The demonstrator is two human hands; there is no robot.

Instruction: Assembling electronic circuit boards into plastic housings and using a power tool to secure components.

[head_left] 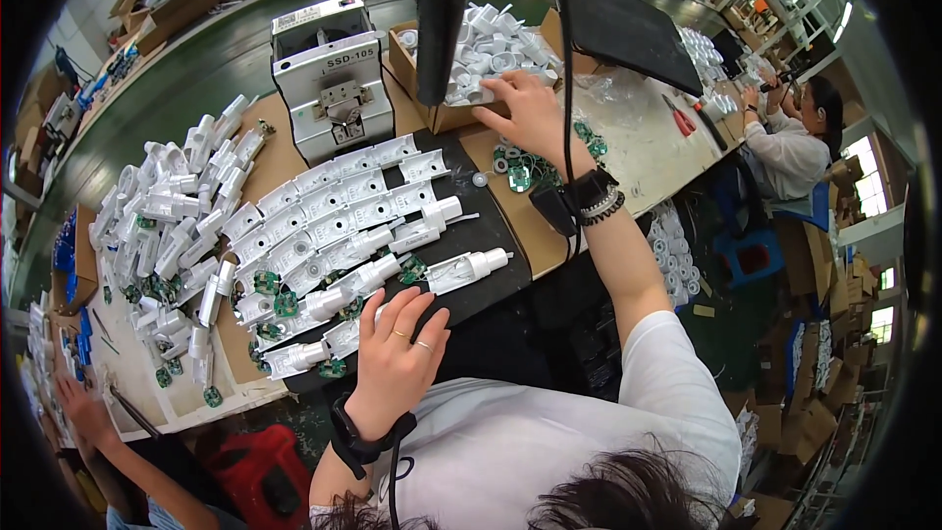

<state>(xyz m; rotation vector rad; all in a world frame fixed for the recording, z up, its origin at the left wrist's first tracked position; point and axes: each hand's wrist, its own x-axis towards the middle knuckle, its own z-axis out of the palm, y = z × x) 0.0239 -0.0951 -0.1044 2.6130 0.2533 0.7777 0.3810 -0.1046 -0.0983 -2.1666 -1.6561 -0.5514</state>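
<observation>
My right hand [530,110] reaches over the near edge of a cardboard box [461,118] heaped with white plastic caps [496,44]. Its thumb and fingers are apart, the fingertips close to the caps. Lower down, my left hand [400,348] lies with fingers stretched over the nearest row of white plastic housings [339,339], partly covering one. Opened half-shells [339,221] sit in several curved rows on a black mat [486,226]. Some housings in the nearer rows carry white end caps [489,262] and thin wires, with green circuit boards [285,304] hanging beside them.
A white machine [339,88] stands behind the rows. Many housings [172,206] are piled at left. Green boards [520,177] lie right of the mat, red-handled pliers [679,118] farther right. A black column [442,20] hangs over the box. Co-workers' hands [83,412] show at left; another person [800,142] sits right.
</observation>
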